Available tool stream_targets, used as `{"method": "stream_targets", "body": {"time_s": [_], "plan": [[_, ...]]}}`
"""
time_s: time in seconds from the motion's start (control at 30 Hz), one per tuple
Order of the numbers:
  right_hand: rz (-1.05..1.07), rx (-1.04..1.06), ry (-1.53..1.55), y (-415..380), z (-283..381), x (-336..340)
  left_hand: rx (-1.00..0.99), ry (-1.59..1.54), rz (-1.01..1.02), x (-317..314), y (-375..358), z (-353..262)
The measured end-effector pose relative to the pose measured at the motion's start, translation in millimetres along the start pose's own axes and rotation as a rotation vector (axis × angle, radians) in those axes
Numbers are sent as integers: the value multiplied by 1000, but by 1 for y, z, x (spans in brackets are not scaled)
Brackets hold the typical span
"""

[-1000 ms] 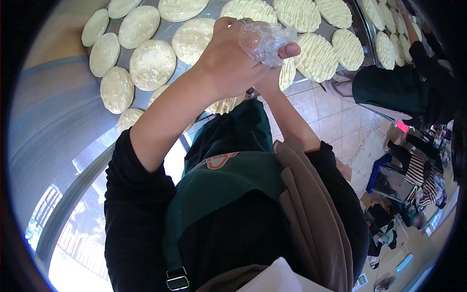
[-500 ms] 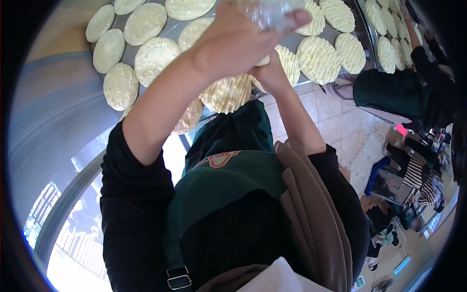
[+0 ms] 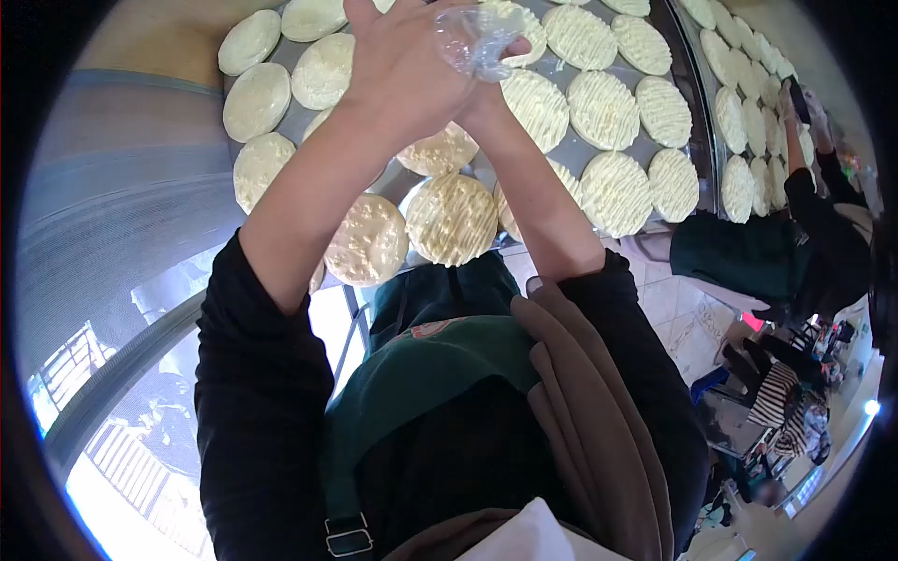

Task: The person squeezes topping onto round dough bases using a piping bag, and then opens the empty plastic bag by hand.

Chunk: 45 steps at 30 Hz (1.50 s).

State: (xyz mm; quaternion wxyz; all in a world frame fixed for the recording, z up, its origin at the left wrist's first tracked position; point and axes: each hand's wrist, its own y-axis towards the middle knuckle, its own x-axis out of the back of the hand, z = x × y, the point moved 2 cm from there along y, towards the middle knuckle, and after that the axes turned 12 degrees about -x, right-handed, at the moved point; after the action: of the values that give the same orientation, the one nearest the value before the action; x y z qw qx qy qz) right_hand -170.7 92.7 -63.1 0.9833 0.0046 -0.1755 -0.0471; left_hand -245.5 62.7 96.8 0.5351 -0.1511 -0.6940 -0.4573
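Observation:
My left hand (image 3: 407, 70) reaches over the tray, with crumpled clear plastic (image 3: 468, 42) bunched at its thumb side; it looks gripped there. Part of the plastic is hidden by the hand. Close against it, my right hand (image 3: 479, 101) lies partly underneath, and its fingers are covered. Below both hands are round, flat, pale breads or pastries. One piece (image 3: 452, 220) near the tray's front edge carries ridged, glossy cream-coloured lines, as do those to the right, such as this striped round (image 3: 615, 194). Rounds on the left, like this one (image 3: 256, 103), look smoother.
The grey metal tray (image 3: 645, 122) holds several rows of rounds. To the right stands another tray with more rounds (image 3: 737, 187), where a co-worker in dark sleeves (image 3: 814, 192) reaches in. A window and mesh screen (image 3: 122, 178) border the left. Other people are at the lower right.
Both hands and the plastic have moved left and up in relation to the tray. The rounds sit lower in view as the camera shifted. The co-worker's arms show more.

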Motion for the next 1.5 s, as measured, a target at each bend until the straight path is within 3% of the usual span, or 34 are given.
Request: {"method": "stream_targets", "body": {"time_s": [0.13,0.2,0.3,0.4,0.5,0.6,0.7,0.87,1.03,1.2,1.3,1.4,1.5], "plan": [[-68,216,-460,12,-5,-19,-21,24,-12,-1,2,20],[-35,216,-487,12,-8,-23,-22,20,-21,-1,2,24],[131,60,-286,9,-13,-15,4,77,43,-2,7,28],[282,-46,134,7,-18,-11,79,-70,114,2,17,26],[371,72,275,2,-9,-10,62,-172,-15,-5,22,29],[327,159,230,4,-5,-19,223,-258,182,-5,33,32],[221,152,318,18,-18,-30,181,-275,116,-13,29,35],[59,-193,580,11,10,-26,217,-204,186,-40,10,52],[33,-170,666,3,-5,-47,267,-182,250,-54,-1,58],[-137,23,166,23,-34,-42,228,-226,185,-58,-3,56],[-5,-229,647,15,-37,-43,165,-240,79,-60,-6,54],[-2,-170,489,-16,-1,-38,195,-237,194,-57,-6,54],[16,-111,515,-15,-15,-44,221,-293,200,-49,-6,47]]}}
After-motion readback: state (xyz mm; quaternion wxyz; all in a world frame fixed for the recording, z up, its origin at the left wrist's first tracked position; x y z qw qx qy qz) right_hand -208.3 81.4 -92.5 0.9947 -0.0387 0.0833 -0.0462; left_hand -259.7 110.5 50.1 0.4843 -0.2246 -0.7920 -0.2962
